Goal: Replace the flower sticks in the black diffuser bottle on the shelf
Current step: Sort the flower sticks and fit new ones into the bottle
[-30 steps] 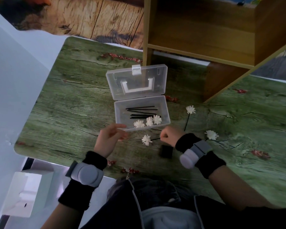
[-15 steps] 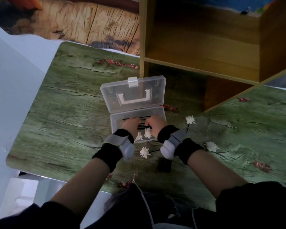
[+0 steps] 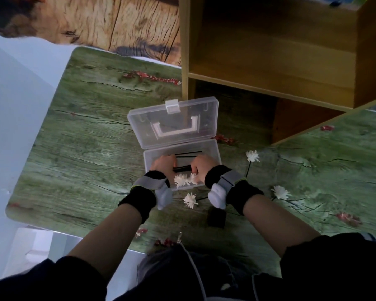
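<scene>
A clear plastic box (image 3: pixel 217 158) lies open on the table, its lid (image 3: pixel 174 123) tipped back. Inside are black sticks with white flower heads (image 3: pixel 184 179). Both my hands are in the box. My left hand (image 3: pixel 164 164) and my right hand (image 3: pixel 201 166) curl around a bundle of the flower sticks (image 3: pixel 181 169) from either end. The black diffuser bottle (image 3: pixel 215 217) stands on the table just below my right wrist, with no sticks in it. Three loose flower sticks lie on the table: one (image 3: pixel 190 200) in front of the box, two (image 3: pixel 252 156) (image 3: pixel 280 192) to its right.
A wooden shelf unit (image 3: pixel 269 88) stands on the green wood-print table (image 3: pixel 85 161) behind and to the right of the box. The table's left edge borders a white surface. A white box (image 3: pixel 28 250) sits below the table's near-left corner.
Both hands moved forward from the box's near edge into the box and closed on the sticks. In the last half second they have barely shifted.
</scene>
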{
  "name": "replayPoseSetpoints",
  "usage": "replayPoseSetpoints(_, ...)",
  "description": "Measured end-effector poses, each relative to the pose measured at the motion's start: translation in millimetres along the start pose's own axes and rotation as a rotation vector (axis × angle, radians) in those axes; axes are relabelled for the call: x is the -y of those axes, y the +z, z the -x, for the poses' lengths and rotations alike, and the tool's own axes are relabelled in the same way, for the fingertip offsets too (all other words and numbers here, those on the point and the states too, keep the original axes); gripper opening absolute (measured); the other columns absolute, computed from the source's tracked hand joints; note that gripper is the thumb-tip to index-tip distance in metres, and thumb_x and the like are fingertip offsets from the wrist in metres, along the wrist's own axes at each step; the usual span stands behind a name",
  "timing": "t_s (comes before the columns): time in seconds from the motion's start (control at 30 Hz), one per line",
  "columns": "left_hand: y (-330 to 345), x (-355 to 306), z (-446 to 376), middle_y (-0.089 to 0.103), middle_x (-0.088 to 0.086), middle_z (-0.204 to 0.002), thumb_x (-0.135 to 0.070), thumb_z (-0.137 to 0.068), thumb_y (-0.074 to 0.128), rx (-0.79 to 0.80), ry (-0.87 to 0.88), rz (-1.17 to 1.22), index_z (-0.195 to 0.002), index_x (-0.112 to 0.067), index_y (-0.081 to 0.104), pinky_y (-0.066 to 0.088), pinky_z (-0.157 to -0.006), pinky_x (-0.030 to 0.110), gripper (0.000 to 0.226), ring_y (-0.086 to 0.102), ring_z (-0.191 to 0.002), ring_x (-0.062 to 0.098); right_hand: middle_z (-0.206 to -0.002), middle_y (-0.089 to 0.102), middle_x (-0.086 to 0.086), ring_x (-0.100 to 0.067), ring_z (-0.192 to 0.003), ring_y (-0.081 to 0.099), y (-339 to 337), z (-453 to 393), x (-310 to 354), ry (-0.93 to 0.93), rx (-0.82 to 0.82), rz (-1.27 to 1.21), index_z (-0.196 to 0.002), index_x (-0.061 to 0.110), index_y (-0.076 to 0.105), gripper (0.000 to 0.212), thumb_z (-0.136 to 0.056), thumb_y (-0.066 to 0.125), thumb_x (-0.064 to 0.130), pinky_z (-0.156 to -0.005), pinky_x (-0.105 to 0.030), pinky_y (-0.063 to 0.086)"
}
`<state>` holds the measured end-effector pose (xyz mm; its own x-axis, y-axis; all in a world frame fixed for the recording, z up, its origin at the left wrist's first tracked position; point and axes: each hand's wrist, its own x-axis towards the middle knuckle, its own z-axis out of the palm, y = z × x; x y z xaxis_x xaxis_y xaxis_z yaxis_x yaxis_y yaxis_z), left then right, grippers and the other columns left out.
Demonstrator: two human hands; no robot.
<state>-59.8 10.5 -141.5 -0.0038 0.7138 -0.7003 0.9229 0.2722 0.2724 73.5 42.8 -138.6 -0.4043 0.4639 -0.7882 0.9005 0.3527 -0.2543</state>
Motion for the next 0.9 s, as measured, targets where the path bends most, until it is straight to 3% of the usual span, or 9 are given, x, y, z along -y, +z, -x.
replayPoseSetpoints(0.07, -1.3, 0.4, 0.5, 0.063, 0.017, -0.115, -0.013, -0.081, 0.057, 0.032, 0.002, -0.035, -0.104, -0.007, 0.059, 0.047, -0.086, 0.037, 0.024, 0.059, -0.107, 0.034, -0.058, 0.038, -0.009, -0.023, -0.058, 0.036, 1.8, 0.9, -2.7, -0.023, -0.027, 0.005, -0.052, 0.008, 0.041, 0.033, -0.081, 0.054, 0.000, -0.053, -0.027, 0.031)
replayPoseSetpoints(0.17, -2.4, -0.6, 2.7, 0.056, 0.019, -0.125, -0.004, -0.083, 0.055, 0.058, 0.038, -0.082, -0.112, -0.002, 0.056, 0.042, -0.095, 0.038, 0.030, 0.053, -0.115, 0.034, -0.058, 0.027, -0.004, -0.022, -0.053, 0.035, 0.7, 9.1, -5.4, -0.065, -0.087, -0.048, -0.049, 0.015, 0.026, 0.044, -0.080, 0.053, -0.001, -0.054, -0.027, 0.025)
replayPoseSetpoints(0.2, -2.8, -1.2, 3.7, 0.054, 0.020, -0.126, -0.003, -0.083, 0.054, 0.042, 0.057, -0.093, -0.112, -0.001, 0.055, 0.040, -0.095, 0.037, 0.029, 0.052, -0.116, 0.035, -0.061, 0.031, -0.004, -0.010, -0.068, 0.028, -0.4, 13.6, -6.0, -0.074, -0.127, -0.084, -0.051, 0.015, 0.028, 0.043, -0.081, 0.053, -0.001, -0.059, -0.026, 0.027)
replayPoseSetpoints(0.23, -4.8, -3.0, 7.3, 0.054, 0.022, -0.125, -0.001, -0.084, 0.051, 0.022, 0.076, -0.101, -0.111, 0.002, 0.054, 0.039, -0.094, 0.036, 0.027, 0.052, -0.115, 0.036, -0.066, 0.038, -0.008, -0.037, -0.100, 0.055, -2.7, 20.0, -6.8, -0.076, -0.170, -0.123, -0.053, 0.014, 0.032, 0.039, -0.081, 0.054, 0.000, -0.063, -0.027, 0.030)
replayPoseSetpoints(0.33, -11.2, -3.0, 23.5, 0.056, 0.024, -0.124, 0.000, -0.089, 0.041, -0.029, 0.116, -0.084, -0.112, 0.003, 0.053, 0.035, -0.090, 0.032, 0.026, 0.052, -0.115, 0.035, -0.086, 0.064, -0.023, -0.038, -0.090, 0.061, -9.6, 38.4, -15.6, -0.084, -0.352, -0.308, -0.067, -0.007, 0.057, 0.014, -0.079, 0.062, -0.001, -0.073, -0.037, 0.045)
replayPoseSetpoints(0.43, -11.7, 7.5, 40.9, 0.062, 0.024, -0.115, -0.002, -0.091, 0.043, -0.121, 0.160, 0.089, -0.105, -0.002, 0.056, 0.041, -0.087, 0.035, 0.020, 0.058, -0.105, 0.035, -0.096, 0.070, -0.017, -0.021, -0.081, 0.061, -13.6, 57.1, -28.7, -0.102, -0.466, -0.539, -0.082, -0.008, 0.064, 0.014, -0.075, 0.071, 0.002, -0.075, -0.027, 0.048)
replayPoseSetpoints(0.6, -6.4, 19.6, 77.0, 0.065, 0.010, -0.088, -0.001, -0.092, 0.041, -0.163, 0.229, 0.488, -0.114, -0.008, 0.054, 0.047, -0.053, 0.010, 0.027, 0.060, -0.063, 0.015, -0.091, 0.068, -0.009, -0.016, -0.078, 0.064, -8.7, 86.3, -42.8, -0.122, -0.522, -0.940, -0.067, 0.013, 0.059, 0.021, -0.070, 0.076, 0.000, -0.070, -0.016, 0.052)
replayPoseSetpoints(0.73, -3.4, 24.7, 94.9, 0.059, 0.003, -0.067, 0.002, -0.091, 0.038, -0.238, 0.271, 0.647, -0.105, -0.015, 0.058, 0.041, -0.054, 0.021, 0.030, 0.054, -0.051, 0.010, -0.082, 0.068, -0.003, 0.000, -0.066, 0.068, -2.7, 109.4, -44.5, -0.165, -0.524, -1.198, -0.064, 0.012, 0.054, 0.030, -0.070, 0.069, -0.013, -0.062, -0.012, 0.056)
replayPoseSetpoints(0.9, -7.0, 11.2, 120.0, 0.048, -0.011, -0.049, -0.008, -0.093, 0.042, -0.260, 0.367, 0.736, -0.091, -0.017, 0.062, 0.030, -0.049, 0.022, 0.022, 0.041, -0.045, 0.002, -0.074, 0.075, -0.005, -0.020, -0.067, 0.073, 8.9, 120.7, -44.1, -0.279, -0.482, -1.640, -0.063, 0.007, 0.048, 0.030, -0.075, 0.057, -0.019, -0.058, -0.027, 0.061)
